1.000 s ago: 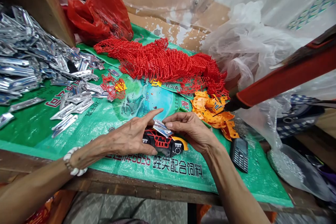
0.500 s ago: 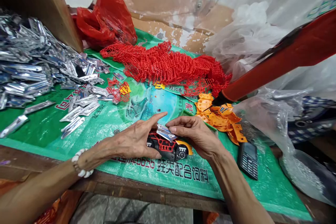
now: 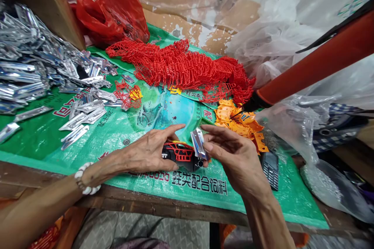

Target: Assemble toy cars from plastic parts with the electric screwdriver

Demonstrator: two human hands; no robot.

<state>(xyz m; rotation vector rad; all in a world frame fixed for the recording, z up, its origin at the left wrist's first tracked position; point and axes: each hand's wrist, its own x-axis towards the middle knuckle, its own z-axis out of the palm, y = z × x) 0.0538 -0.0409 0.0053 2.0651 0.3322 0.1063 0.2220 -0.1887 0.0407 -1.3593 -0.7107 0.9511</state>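
Observation:
My left hand [image 3: 152, 151] grips a black toy car body with a red plastic frame [image 3: 181, 155] just above the green woven sheet [image 3: 122, 128], its forefinger stretched out over the top. My right hand [image 3: 233, 153] pinches a small silver chrome piece [image 3: 198, 142] between thumb and fingers, holding it upright right beside the car's front end. A white bead bracelet [image 3: 84, 179] sits on my left wrist.
A heap of silver chrome parts [image 3: 35, 70] fills the left. Red plastic frames [image 3: 181, 68] lie piled at the back, orange parts [image 3: 239, 120] to the right, a black phone [image 3: 270, 169] beside my right wrist. A red bag [image 3: 113, 11] and a red-orange pole [image 3: 315, 66] stand behind.
My right hand has lifted the silver piece off the car's top and turned it upright. The left hand keeps holding the car.

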